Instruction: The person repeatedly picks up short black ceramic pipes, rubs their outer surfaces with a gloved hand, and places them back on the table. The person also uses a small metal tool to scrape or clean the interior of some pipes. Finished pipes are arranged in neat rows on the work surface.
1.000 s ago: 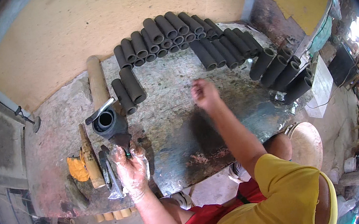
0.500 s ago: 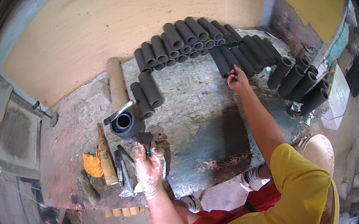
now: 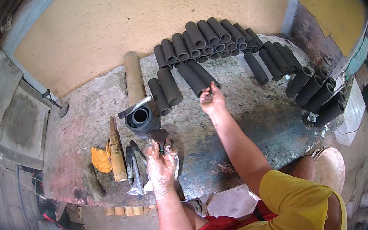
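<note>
My right hand [image 3: 213, 99] is closed at the near ends of two dark grey tubes [image 3: 192, 79], which lie slanting side by side on the table. Left of these, two more grey tubes [image 3: 169, 86] rest next to each other. My left hand [image 3: 161, 166], in a clear plastic covering, turns palm up with its fingers around a small tool with a dark, flared head [image 3: 158, 136] and a green band. Just beyond that tool stands a round dark pot [image 3: 141, 120] with a circular opening; a flat blade-like piece [image 3: 135, 108] lies across its rim.
Stacked grey tubes [image 3: 209, 37] line the wall, and more tubes [image 3: 319, 90] lie at the right. A long bamboo pole [image 3: 134, 77] stretches behind the pot. A wooden stick [image 3: 117, 154], orange cloth [image 3: 102, 159] and hand tools [image 3: 134, 170] lie left on the worn table [image 3: 223, 142].
My right hand has moved left from the right-hand row, bringing two tubes to the middle of the table. My left hand still holds the dark-headed tool beside the pot. The view has shifted slightly.
</note>
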The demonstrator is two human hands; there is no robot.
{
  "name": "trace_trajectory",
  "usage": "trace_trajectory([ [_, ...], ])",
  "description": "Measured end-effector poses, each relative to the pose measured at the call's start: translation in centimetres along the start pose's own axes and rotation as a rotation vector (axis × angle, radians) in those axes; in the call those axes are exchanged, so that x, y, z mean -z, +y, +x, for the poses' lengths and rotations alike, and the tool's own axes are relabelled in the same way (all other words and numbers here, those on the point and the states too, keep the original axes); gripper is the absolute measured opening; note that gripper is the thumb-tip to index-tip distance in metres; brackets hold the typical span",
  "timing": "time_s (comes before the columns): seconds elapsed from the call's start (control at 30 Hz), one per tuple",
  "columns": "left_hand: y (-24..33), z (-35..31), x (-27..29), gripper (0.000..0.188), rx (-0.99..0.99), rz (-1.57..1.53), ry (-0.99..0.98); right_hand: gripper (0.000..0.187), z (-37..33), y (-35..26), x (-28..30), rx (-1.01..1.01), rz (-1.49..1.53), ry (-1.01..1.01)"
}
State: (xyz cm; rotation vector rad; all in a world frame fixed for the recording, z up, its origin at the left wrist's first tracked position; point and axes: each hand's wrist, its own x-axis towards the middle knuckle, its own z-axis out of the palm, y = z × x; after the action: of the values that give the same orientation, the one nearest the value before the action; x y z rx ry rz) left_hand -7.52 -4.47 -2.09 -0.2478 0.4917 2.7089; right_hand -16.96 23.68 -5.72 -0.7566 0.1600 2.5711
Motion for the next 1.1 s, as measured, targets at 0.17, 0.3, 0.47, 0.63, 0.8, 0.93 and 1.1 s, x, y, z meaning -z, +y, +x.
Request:
trace_trajectory([
  [0.17, 0.0, 0.1, 0.0, 0.025, -0.012, 0.027, -0.032, 0.021, -1.2, 4.4, -1.1, -0.04, -0.013, 0.019],
  [0.3, 0.4, 0.0, 0.3, 0.023, -0.03, 0.058, -0.012, 0.031, -5.5, 3.8, 1.9, -0.101, -0.424, -0.162],
  [0.47, 0.8, 0.3, 1.0, 0.027, 0.004, -0.037, -0.1, 0.018, -5.8, -8.2, 4.0, 0.559, -1.312, -0.377],
  [0.63, 0.3, 0.8, 1.6, 0.028, 0.015, -0.026, -0.042, 0.049, 1.0, -20.2, 0.3, 1.585, -1.931, 0.088],
  [0.8, -0.3, 1.1, 1.9, 0.028, 0.007, 0.042, -0.05, 0.059, 2.8, -20.3, -0.6, 1.116, -2.229, -0.095],
  [0.93, -0.4, 1.2, 2.0, 0.021, -0.006, 0.095, -0.032, 0.075, 2.1, -15.6, -0.9, 0.66, -1.954, -0.303],
  [1.1, -0.2, 1.0, 1.8, 0.027, 0.0, 0.089, 0.013, 0.066, 4.3, -18.5, -0.6, 1.139, -1.4, -0.032],
])
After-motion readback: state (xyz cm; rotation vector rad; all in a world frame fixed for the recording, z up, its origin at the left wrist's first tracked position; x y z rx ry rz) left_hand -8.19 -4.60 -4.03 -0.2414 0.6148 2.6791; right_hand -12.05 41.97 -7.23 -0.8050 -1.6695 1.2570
